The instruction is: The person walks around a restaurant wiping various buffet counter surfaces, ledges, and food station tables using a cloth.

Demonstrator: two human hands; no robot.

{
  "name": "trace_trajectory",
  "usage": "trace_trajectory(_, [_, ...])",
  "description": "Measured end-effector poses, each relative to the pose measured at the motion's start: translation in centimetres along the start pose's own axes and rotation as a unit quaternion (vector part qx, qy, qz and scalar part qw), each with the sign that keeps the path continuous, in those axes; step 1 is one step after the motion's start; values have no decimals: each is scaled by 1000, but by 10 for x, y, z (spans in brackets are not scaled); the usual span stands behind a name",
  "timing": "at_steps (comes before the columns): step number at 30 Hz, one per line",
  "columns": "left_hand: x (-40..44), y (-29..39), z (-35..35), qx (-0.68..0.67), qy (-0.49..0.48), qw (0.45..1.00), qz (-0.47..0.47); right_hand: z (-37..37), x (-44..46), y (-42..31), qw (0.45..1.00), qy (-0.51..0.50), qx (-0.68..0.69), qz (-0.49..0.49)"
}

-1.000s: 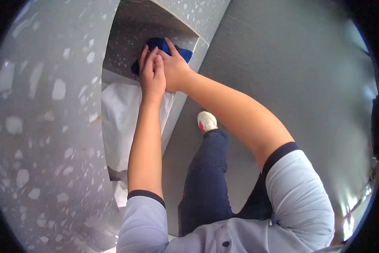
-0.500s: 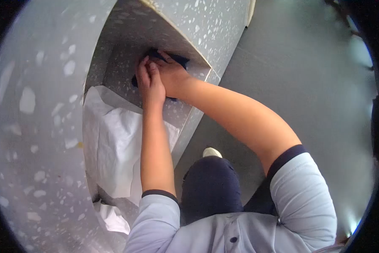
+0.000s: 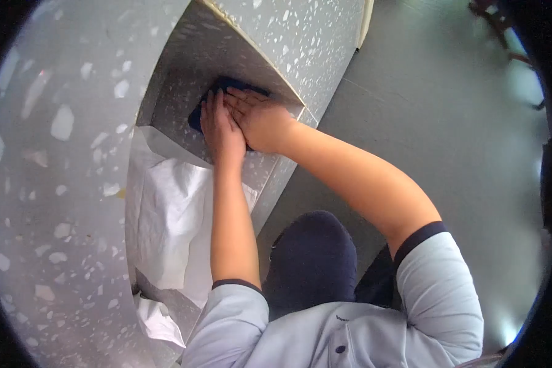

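A dark blue cloth (image 3: 196, 116) lies flat on the speckled floor of a recessed compartment. Both hands rest on it side by side, palms down and touching. My left hand (image 3: 222, 127) has its fingers stretched out over the cloth. Just right of it, my right hand (image 3: 260, 119) lies with its fingers extended and slightly spread, their tips close to the left hand. The cloth's edges show above and left of the fingers; its middle is hidden under them.
White paper or thin sheeting (image 3: 168, 214) lies in the compartment below the hands, with a smaller white piece (image 3: 159, 322) further down. A speckled grey counter (image 3: 61, 184) spans the left. The compartment's upper wall edge (image 3: 257, 52) borders the hands; grey floor (image 3: 423, 122) extends right.
More of the compartment and white sheeting has come into view. The hands have flattened on the cloth, the right hand's fingers now straighter beside the left. A knee now hides the shoe.
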State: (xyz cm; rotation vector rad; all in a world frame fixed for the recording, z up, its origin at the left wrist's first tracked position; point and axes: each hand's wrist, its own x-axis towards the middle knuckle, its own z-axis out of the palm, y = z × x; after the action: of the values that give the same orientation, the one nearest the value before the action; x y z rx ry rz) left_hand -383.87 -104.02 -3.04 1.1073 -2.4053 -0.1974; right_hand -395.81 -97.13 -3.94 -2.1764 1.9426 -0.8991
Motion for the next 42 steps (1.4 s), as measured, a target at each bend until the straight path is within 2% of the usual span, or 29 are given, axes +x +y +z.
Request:
trace_trajectory(2, [10, -6, 0, -58, 15, 998, -30, -3, 10, -5, 999, -42, -2, 30])
trace_trajectory(5, [35, -14, -4, -77, -32, 992, -93, -4, 30, -3, 995, -49, 63, 56])
trace_trajectory(8, [56, -45, 5, -66, -34, 996, -59, 7, 48, -1, 990, -5, 122, 71])
trace_trajectory(11, [73, -58, 16, 60, 36, 997, -13, 4, 41, 9, 992, 1, 120, 37])
trace_trajectory(14, [107, -75, 18, 94, -70, 987, -114, -1, 22, -2, 998, -54, 19, 9])
trace_trajectory(17, [130, -129, 31, 195, -53, 975, -97, 13, 9, 1, 998, -37, 27, -34])
trace_trajectory(20, [162, -188, 34, 217, -127, 964, -82, -14, 7, 12, 989, -13, 142, -38])
trace_trajectory(22, [165, -182, 25, 158, -135, 971, -115, -20, 6, 16, 970, 33, 241, -2])
trace_trajectory(24, [153, -171, 25, 157, -92, 979, -97, -23, 6, 18, 954, 62, 292, 23])
trace_trajectory(26, [127, -158, 32, 219, 5, 975, -29, -22, 8, 15, 950, 76, 302, 34])
trace_trajectory(30, [100, -153, 35, 234, -79, 968, -45, -29, 4, 7, 942, 122, 308, 60])
trace_trajectory(32, [68, -81, 8, 160, -97, 980, -70, -35, 3, 5, 942, 121, 305, 66])
trace_trajectory(34, [45, -50, -1, 95, -142, 985, 5, -29, 4, 5, 955, 121, 267, 34])
trace_trajectory(36, [12, -8, -3, -24, -96, 995, 23, -22, 6, 9, 964, 132, 229, -4])
trace_trajectory(39, [-19, 37, -13, 109, -50, 992, 45, -26, 5, 9, 970, 129, 208, 4])
trace_trajectory(42, [8, 6, -13, 85, -102, 991, 34, -26, 1, 6, 977, 110, 182, 3])
